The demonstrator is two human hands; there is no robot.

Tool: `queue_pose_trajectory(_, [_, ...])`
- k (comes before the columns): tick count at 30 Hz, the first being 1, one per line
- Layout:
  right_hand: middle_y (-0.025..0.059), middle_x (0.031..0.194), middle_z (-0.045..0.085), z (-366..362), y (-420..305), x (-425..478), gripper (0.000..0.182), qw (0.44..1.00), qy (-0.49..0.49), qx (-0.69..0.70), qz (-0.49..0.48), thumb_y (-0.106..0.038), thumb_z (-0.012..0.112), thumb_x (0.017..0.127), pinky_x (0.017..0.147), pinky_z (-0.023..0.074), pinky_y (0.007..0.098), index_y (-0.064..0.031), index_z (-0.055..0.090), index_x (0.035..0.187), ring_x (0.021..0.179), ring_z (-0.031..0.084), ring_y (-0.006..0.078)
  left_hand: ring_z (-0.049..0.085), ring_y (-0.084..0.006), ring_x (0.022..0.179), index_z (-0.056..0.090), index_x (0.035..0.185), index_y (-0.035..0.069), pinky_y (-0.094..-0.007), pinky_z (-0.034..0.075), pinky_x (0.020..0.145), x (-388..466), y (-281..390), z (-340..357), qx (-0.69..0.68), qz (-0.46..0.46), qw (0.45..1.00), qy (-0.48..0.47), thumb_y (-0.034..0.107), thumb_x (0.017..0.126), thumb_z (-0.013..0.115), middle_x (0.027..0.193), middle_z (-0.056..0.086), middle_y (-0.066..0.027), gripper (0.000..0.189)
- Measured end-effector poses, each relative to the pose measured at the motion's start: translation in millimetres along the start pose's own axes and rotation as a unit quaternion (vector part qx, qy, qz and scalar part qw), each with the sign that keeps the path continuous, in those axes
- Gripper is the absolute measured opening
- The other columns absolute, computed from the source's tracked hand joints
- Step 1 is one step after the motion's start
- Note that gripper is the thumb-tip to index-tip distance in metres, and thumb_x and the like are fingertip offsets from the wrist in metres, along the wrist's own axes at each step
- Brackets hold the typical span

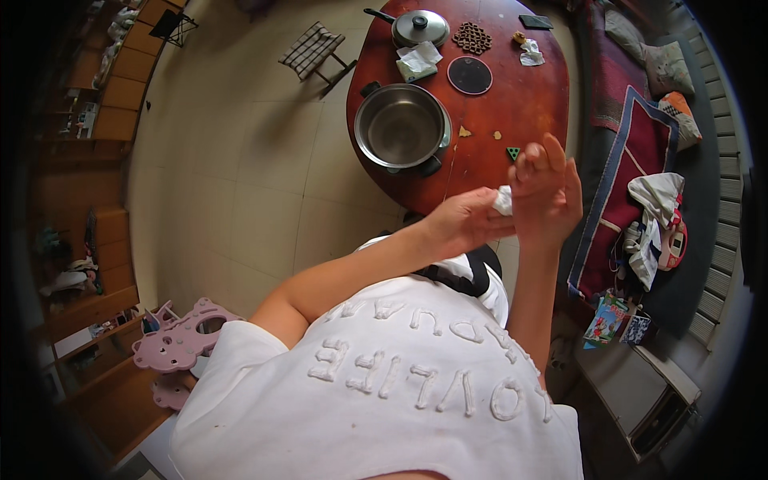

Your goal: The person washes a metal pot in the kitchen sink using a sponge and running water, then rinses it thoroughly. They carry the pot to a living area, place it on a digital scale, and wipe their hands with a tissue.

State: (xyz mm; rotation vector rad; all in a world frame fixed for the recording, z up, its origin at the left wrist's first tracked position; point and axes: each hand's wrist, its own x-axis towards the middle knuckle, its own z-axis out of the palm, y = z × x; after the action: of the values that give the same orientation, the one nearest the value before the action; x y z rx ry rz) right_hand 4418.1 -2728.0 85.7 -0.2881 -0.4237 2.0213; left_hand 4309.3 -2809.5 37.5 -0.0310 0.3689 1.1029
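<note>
My left hand (471, 221) reaches across from the left and pinches a crumpled white tissue (503, 201) against my right hand. My right hand (543, 195) is raised beside it with its fingers up and slightly apart. Both are over the near right edge of the red-brown wooden table (480, 174). A green triangular piece (513, 154) lies just beyond my fingers. Small yellowish scraps (465, 131) are on the tabletop. To the left stands a wide steel pot (401, 126) without a lid, nothing visible inside.
Farther back are a lidded pan (420, 27), a tissue pack (419, 67), a round dark mat (470, 75), a brown lattice trivet (472, 38), a crumpled tissue (531, 54) and a dark phone (536, 22). A folding stool (312, 51) stands left; a sofa (678, 240) is right.
</note>
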Motion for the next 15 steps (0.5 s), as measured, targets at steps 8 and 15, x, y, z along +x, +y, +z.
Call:
queue_pose_trajectory(8, [0.008,0.114,0.058,-48.9,54.2,-34.5,0.04,0.768,0.001,-0.64,-0.035,-0.008,0.06,0.083,0.084,0.044,0.0296,-0.0066,0.052,0.122,0.092,0.055,0.0187,0.055,-0.0241,0.107,0.048,0.104,0.006,-0.0397,0.043,0.097,-11.1,21.5,-59.3,0.044,0.038,0.982,0.181,0.016,0.093,0.048,0.11,0.055,-0.0111,0.014])
queue_pose_trajectory(15, [0.0065,0.091,0.064,-111.2,93.8,-21.9,0.031,0.785,0.103,-0.607,0.059,0.0,0.057,0.081,0.076,0.0447,0.0258,-0.0074,0.063,0.11,0.082,0.056,0.0169,0.055,-0.0229,0.108,0.041,0.125,0.011,-0.0353,0.043,0.091,-13.8,52.8,-44.1,0.152,-0.094,0.949,0.259,0.025,0.09,0.054,0.122,0.049,-0.0095,0.04])
